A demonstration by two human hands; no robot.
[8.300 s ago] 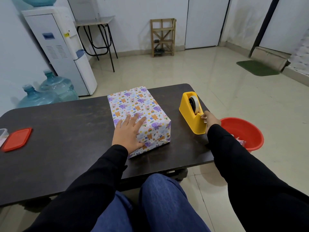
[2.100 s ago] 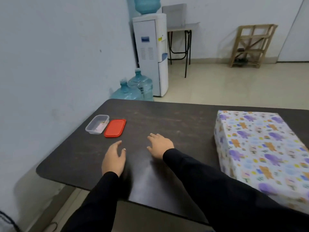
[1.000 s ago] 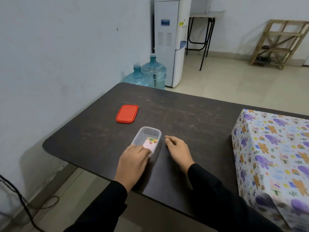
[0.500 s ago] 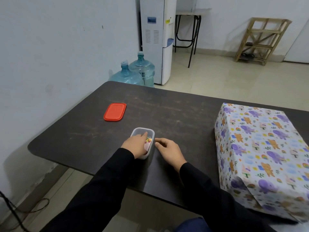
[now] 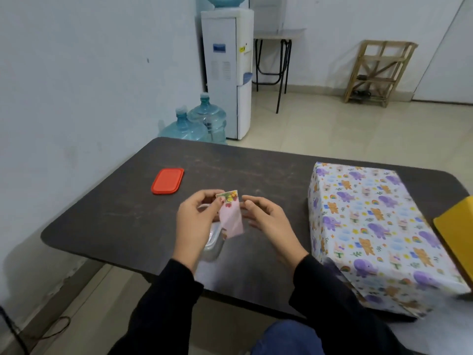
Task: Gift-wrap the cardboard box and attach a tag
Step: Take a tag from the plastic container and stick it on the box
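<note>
Table (image 5: 256, 170): dark top with worn pale scuffs, rounded corners, fills the middle of the head view. The person sits at its near edge, both sleeves black.

Water dispenser (image 5: 225, 73): white, stands against the far wall beyond the table. Two blue water bottles (image 5: 207, 121) sit on the floor at its left foot. Wooden rack (image 5: 378, 73) stands further right along the same wall.

Cardboard box (image 5: 371, 221): fully covered in white paper printed with purple elephants and orange bears. It lies flat on the right part of the table, its near end at the table's front edge, well apart from both hands.

Yellow tape dispenser (image 5: 458, 231): only a corner shows at the right frame edge, just beside the box.

Left hand (image 5: 194, 226): raised above the table, thumb and forefinger pinching the tag at its upper left corner.

Right hand (image 5: 271, 221): raised opposite the left, palm turned inward, fingers loosely curved and gripping nothing. Its index tip sits at the tag's right edge; contact is possible, but the view is too blurred to confirm.

Red lid (image 5: 167, 181): flat on the table, left of and beyond the hands.

Clear container (image 5: 213, 242): on the table under the left hand, mostly hidden by it.

Tag (image 5: 231, 216): pink card with a flower print along its top, held upright between the two hands, above the container.
</note>
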